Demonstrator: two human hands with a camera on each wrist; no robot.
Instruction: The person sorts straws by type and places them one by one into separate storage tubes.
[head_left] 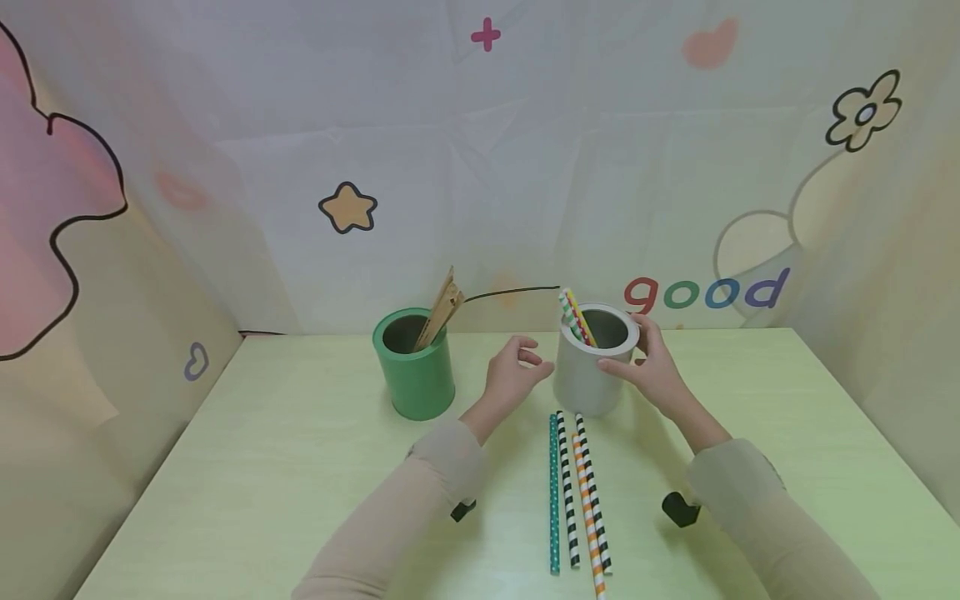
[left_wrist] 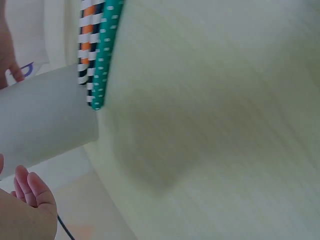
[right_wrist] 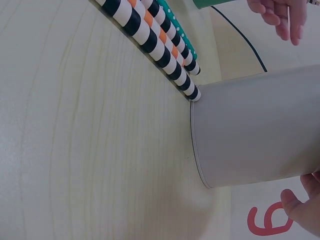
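Note:
A grey cylindrical pot (head_left: pixel 588 387) stands upright with a few patterned paper straws (head_left: pixel 576 321) leaning inside it. My right hand (head_left: pixel 660 371) holds the pot's right side near the rim, thumb across the front and fingers behind. To the pot's left, my left hand (head_left: pixel 513 379) hangs with loosely bent fingers and nothing in them. Several more paper straws (head_left: pixel 570 500) lie side by side on the table before the pot: teal with white dots, black-and-white striped, and orange-and-white striped. Their far ends come close to the pot's base, as the right wrist view shows.
Left of the grey pot stands a green pot (head_left: pixel 416 379) with flat brown sticks (head_left: pixel 442 312) leaning in it. A printed cloth (head_left: pixel 420 125) rises behind the pale table (head_left: pixel 285 467) and along both sides. Small black pieces (head_left: pixel 681 509) show beside each forearm.

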